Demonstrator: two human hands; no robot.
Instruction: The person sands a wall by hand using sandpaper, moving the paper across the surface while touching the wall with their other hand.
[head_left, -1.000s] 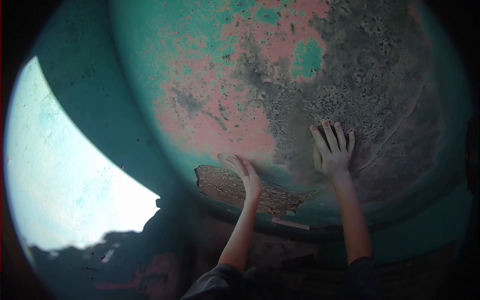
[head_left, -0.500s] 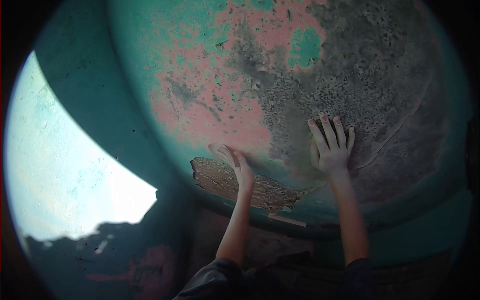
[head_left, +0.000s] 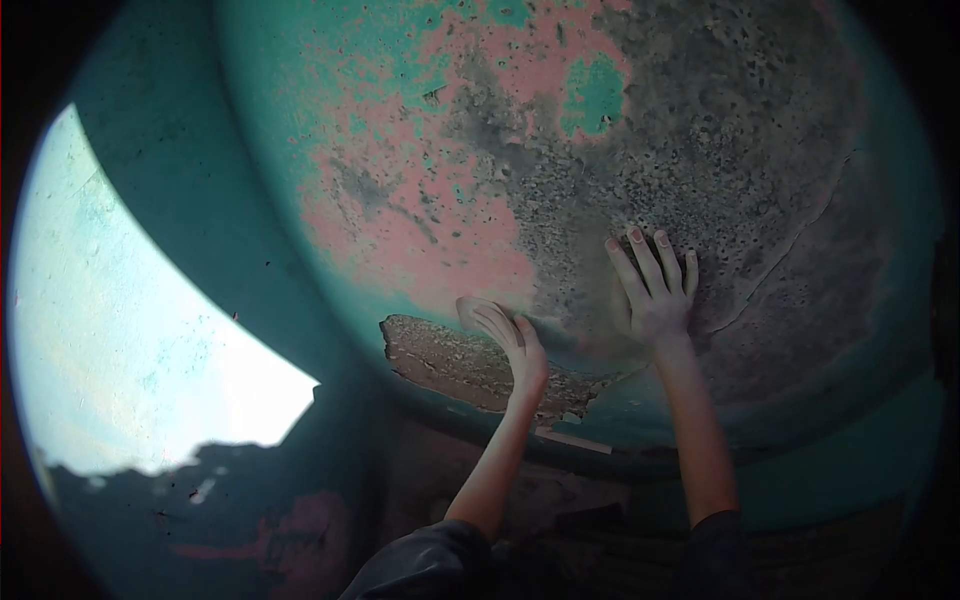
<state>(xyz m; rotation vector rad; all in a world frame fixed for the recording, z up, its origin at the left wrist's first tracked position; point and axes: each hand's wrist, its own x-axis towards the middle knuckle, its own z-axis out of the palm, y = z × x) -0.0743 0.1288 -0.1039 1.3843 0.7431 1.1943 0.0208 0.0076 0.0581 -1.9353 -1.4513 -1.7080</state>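
A large curved surface [head_left: 720,150], worn through teal and pink paint to rough pitted grey, fills the upper view. Flat against its grey part lies my right hand [head_left: 657,295], palm in and fingers spread upward. My left hand [head_left: 508,335] is turned sideways just above a broken patch [head_left: 440,355] of bare, crumbly brown material. Its fingers stretch to the upper left along the pink and teal border, with the thumb apart from them. Nothing shows in either hand, though the left palm is hidden.
A teal wall [head_left: 150,170] curves along the left, with a bright sunlit area [head_left: 150,330] on it. Under the broken patch, a thin pale strip [head_left: 573,440] runs along the lower edge. Pink smears [head_left: 300,535] mark the shaded lower left.
My left hand has slid to the right along the surface, and its wrist is more bent. The right hand has shifted slightly left, its fingers still spread.
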